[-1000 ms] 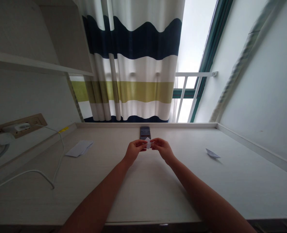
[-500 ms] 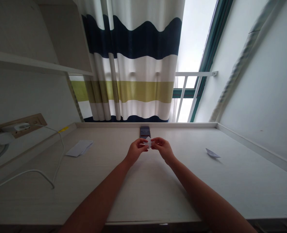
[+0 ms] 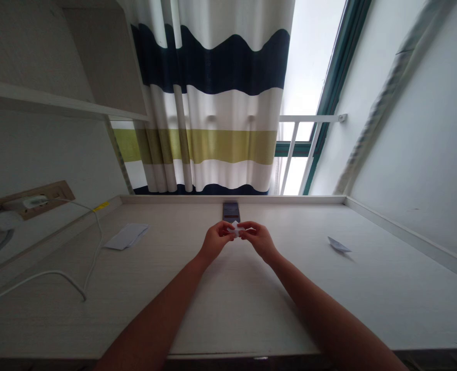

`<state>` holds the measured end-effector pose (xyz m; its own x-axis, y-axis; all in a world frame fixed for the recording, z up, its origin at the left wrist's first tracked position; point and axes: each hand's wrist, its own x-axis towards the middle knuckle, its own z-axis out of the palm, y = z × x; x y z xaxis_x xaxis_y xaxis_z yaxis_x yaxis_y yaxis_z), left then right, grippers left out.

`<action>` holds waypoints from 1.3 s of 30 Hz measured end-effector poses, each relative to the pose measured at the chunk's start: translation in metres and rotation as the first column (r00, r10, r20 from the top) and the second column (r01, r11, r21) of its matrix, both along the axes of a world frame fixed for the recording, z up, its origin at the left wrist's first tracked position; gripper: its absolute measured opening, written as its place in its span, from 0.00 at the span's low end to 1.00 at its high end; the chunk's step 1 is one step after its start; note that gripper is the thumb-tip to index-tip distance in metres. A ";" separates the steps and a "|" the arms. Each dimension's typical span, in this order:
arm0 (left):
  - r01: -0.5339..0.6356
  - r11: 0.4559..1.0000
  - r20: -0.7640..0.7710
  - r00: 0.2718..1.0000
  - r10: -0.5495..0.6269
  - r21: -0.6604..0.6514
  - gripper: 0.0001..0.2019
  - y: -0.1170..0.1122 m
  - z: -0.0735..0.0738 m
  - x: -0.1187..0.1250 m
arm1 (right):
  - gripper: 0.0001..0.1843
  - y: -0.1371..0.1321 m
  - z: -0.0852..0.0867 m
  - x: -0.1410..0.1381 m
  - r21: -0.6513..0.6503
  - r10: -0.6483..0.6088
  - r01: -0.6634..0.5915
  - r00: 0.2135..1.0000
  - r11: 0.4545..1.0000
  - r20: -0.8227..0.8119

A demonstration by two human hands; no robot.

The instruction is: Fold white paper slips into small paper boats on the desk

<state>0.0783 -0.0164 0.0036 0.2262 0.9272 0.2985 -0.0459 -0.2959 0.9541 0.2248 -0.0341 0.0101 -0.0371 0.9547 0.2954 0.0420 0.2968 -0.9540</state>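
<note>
The head camera looks down at a long, pale desk (image 3: 228, 309) with a faint wood pattern. Two bare arms reach in from the bottom. The left hand (image 3: 215, 238) and the right hand (image 3: 259, 239) are close together, and their fingers pinch a small piece of white paper (image 3: 236, 231) between them. The paper is thin and folded, and the fingers hide most of it, so its full shape is hard to see.

Just past the hands, a flat, dark phone (image 3: 231, 210) lies on the desk. Far to the right sits a little folded paper shape (image 3: 338, 245) with a pointy end. To the left lie some flat white papers (image 3: 127, 236). A thin white cord (image 3: 95, 242) curves across the desk on the left and goes up to a plug (image 3: 35, 201) in a tan power strip (image 3: 60, 190). A bit of yellow tape (image 3: 101, 206) is on the cord.

Behind the desk hangs a soft cloth curtain (image 3: 208, 62) with wavy dark blue, white and yellow-green stripes. Beside it is a thin white rail (image 3: 309, 118) in front of a bright window. A white shelf (image 3: 38, 98) sticks out on the left.
</note>
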 end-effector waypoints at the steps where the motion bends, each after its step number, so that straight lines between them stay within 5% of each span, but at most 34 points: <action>1: -0.005 1.000 0.001 1.000 0.005 -0.002 0.11 0.000 0.000 0.000 | 0.11 0.001 -0.001 0.000 0.002 -0.007 0.007 1.000 1.000 0.000; 39: -0.085 0.994 0.003 0.996 0.085 0.062 0.13 0.003 0.001 -0.004 | 0.12 0.006 -0.006 0.003 0.124 -0.062 0.053 0.995 0.991 0.072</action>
